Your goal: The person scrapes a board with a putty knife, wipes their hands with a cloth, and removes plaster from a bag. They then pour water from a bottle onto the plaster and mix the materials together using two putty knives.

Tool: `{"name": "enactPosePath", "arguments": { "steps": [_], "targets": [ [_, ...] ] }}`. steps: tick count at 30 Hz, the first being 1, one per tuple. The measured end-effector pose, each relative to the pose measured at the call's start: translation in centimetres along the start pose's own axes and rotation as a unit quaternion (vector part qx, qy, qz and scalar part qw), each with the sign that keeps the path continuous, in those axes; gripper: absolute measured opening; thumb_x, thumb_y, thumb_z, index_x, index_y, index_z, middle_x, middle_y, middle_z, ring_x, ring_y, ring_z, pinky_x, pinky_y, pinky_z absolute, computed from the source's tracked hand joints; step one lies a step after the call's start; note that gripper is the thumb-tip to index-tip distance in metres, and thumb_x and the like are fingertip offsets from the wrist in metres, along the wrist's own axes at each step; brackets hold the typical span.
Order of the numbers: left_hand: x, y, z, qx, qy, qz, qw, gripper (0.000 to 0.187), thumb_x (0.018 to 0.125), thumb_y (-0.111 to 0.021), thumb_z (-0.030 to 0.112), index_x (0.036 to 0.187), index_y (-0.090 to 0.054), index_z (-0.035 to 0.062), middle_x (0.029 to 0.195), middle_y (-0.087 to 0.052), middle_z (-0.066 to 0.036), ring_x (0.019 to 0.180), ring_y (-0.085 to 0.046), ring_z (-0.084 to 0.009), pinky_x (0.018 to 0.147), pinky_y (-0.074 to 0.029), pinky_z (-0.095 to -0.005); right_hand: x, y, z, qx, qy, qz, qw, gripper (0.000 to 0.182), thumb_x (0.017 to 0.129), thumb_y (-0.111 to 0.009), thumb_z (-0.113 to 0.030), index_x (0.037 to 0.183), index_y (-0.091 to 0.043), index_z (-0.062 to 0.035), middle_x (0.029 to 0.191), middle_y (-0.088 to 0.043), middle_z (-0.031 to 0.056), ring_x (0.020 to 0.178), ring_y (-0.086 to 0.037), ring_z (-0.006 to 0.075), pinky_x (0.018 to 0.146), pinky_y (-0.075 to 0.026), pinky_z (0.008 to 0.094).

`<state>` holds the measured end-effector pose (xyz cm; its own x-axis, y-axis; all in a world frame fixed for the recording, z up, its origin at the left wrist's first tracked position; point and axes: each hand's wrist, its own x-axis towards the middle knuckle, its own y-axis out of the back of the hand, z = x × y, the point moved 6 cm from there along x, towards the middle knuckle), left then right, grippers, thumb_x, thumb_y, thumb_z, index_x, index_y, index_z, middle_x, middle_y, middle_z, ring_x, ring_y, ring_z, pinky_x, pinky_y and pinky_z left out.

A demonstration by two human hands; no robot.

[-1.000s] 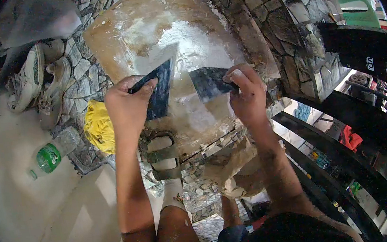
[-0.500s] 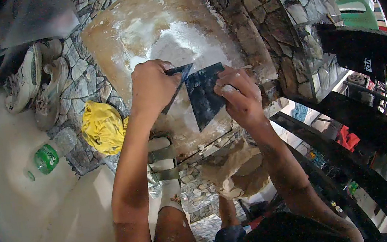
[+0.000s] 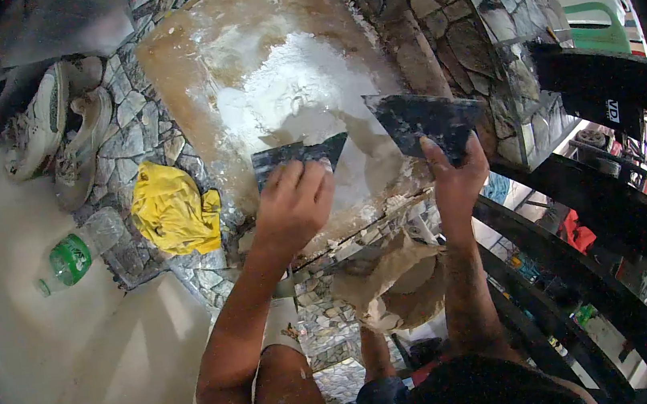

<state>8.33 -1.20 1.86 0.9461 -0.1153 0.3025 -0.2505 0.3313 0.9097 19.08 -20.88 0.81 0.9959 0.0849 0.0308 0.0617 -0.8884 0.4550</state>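
In my left hand (image 3: 291, 210) is a dark flat scraper (image 3: 274, 159), its top edge at the near side of a white powdery heap (image 3: 288, 77). My right hand (image 3: 459, 173) grips a second dark scraper (image 3: 426, 118) by its lower edge, thumb on the face. This blade sits over the right part of a brown board (image 3: 172, 55) smeared with white. The two scrapers are apart, and the left one casts a shadow on the powder.
A yellow cloth (image 3: 171, 208) and a plastic bottle with a green label (image 3: 72, 259) lie left of the board. Shoes (image 3: 48, 127) stand farther left. Close to my body is an open brown paper bag (image 3: 386, 283). Black railing bars (image 3: 579, 179) run along the right.
The scrapers have separated. My left hand has moved nearer and right, turning its blade flatter; my right hand has gone right with its blade. More of the white heap shows.
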Motion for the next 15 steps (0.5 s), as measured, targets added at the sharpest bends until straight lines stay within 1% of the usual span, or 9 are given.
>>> {"name": "enactPosePath", "arguments": {
  "steps": [2, 5, 6, 8, 9, 10, 11, 14, 15],
  "targets": [
    [-0.1, -0.2, 1.1, 0.035, -0.050, -0.007, 0.998, 0.010, 0.069, -0.058, 0.012, 0.077, -0.057, 0.0054, 0.082, -0.050, -0.004, 0.076, -0.049, -0.0196, 0.067, -0.043, -0.0314, -0.3, -0.4, -1.3, -0.004, 0.025, -0.008, 1.000, 0.022, 0.076, -0.068, -0.005, 0.097, -0.061, -0.0006, 0.086, -0.065, 0.0084, 0.075, -0.061, 0.0179, 0.071, -0.047, 0.0292],
    [0.1, -0.8, 1.3, 0.041, -0.062, -0.012, 0.997, 0.008, 0.070, -0.058, 0.012, 0.074, -0.057, 0.0055, 0.081, -0.050, -0.004, 0.075, -0.049, -0.0195, 0.067, -0.042, -0.0314, -0.9, -0.4, -1.4, -0.135, 0.087, -0.048, 0.986, 0.019, 0.073, -0.065, 0.000, 0.092, -0.062, -0.0008, 0.083, -0.065, 0.0114, 0.073, -0.062, 0.0227, 0.068, -0.048, 0.0304],
    [0.2, -1.0, 1.0, 0.025, -0.053, -0.006, 0.998, 0.009, 0.071, -0.060, 0.012, 0.077, -0.058, 0.0053, 0.081, -0.050, -0.005, 0.075, -0.049, -0.0205, 0.067, -0.044, -0.0321, -0.9, -1.0, -3.9, -0.106, 0.119, -0.061, 0.985, 0.019, 0.071, -0.061, 0.005, 0.089, -0.063, -0.0012, 0.084, -0.064, 0.0143, 0.074, -0.063, 0.0275, 0.066, -0.049, 0.0319],
    [0.4, -1.1, 0.4, -0.004, -0.035, 0.006, 0.999, 0.012, 0.073, -0.063, 0.012, 0.082, -0.059, 0.0049, 0.080, -0.050, -0.005, 0.075, -0.050, -0.0225, 0.066, -0.046, -0.0334, -1.3, -1.8, -5.4, -0.074, 0.184, -0.108, 0.974, 0.022, 0.071, -0.058, 0.008, 0.091, -0.063, -0.0020, 0.084, -0.064, 0.0143, 0.074, -0.063, 0.0275, 0.065, -0.050, 0.0325],
    [0.6, -0.9, 0.3, -0.010, -0.030, 0.007, 0.999, 0.009, 0.073, -0.061, 0.012, 0.078, -0.058, 0.0051, 0.079, -0.050, -0.005, 0.073, -0.049, -0.0216, 0.067, -0.045, -0.0329, -1.4, -2.0, -5.9, -0.058, 0.216, -0.131, 0.966, 0.024, 0.071, -0.057, 0.009, 0.092, -0.063, -0.0025, 0.085, -0.064, 0.0144, 0.074, -0.063, 0.0275, 0.065, -0.050, 0.0329],
    [0.8, -0.7, 0.2, -0.017, -0.026, 0.009, 0.999, 0.008, 0.072, -0.060, 0.013, 0.073, -0.057, 0.0054, 0.077, -0.049, -0.005, 0.072, -0.048, -0.0207, 0.067, -0.043, -0.0325, -1.8, -2.5, -6.0, -0.065, 0.309, -0.134, 0.939, 0.030, 0.068, -0.054, 0.011, 0.093, -0.062, -0.0040, 0.087, -0.063, 0.0152, 0.074, -0.063, 0.0290, 0.063, -0.050, 0.0331],
    [1.1, -0.4, 0.2, -0.025, -0.021, 0.010, 0.999, 0.009, 0.072, -0.059, 0.014, 0.068, -0.056, 0.0056, 0.076, -0.049, -0.004, 0.070, -0.047, -0.0198, 0.067, -0.042, -0.0321, -1.8, -2.9, -6.0, -0.069, 0.314, -0.146, 0.936, 0.030, 0.068, -0.055, 0.010, 0.093, -0.062, -0.0043, 0.087, -0.063, 0.0149, 0.074, -0.062, 0.0295, 0.062, -0.050, 0.0334],
    [1.3, 0.4, 0.6, -0.012, -0.067, 0.047, 0.997, 0.009, 0.071, -0.059, 0.014, 0.067, -0.055, 0.0059, 0.075, -0.049, -0.004, 0.070, -0.047, -0.0198, 0.067, -0.042, -0.0325, -1.8, -4.2, -6.1, -0.089, 0.316, -0.178, 0.928, 0.033, 0.064, -0.057, 0.006, 0.094, -0.062, -0.0066, 0.090, -0.063, 0.0135, 0.074, -0.061, 0.0322, 0.061, -0.050, 0.0351],
    [1.2, 0.2, 0.7, -0.005, -0.084, 0.037, 0.996, 0.009, 0.071, -0.059, 0.013, 0.067, -0.055, 0.0057, 0.075, -0.049, -0.004, 0.071, -0.047, -0.0198, 0.066, -0.042, -0.0325, -1.5, -4.7, -6.0, -0.106, 0.318, -0.181, 0.925, 0.036, 0.062, -0.056, 0.010, 0.094, -0.062, -0.0056, 0.090, -0.063, 0.0135, 0.076, -0.061, 0.0317, 0.063, -0.050, 0.0349]
  ]
}}
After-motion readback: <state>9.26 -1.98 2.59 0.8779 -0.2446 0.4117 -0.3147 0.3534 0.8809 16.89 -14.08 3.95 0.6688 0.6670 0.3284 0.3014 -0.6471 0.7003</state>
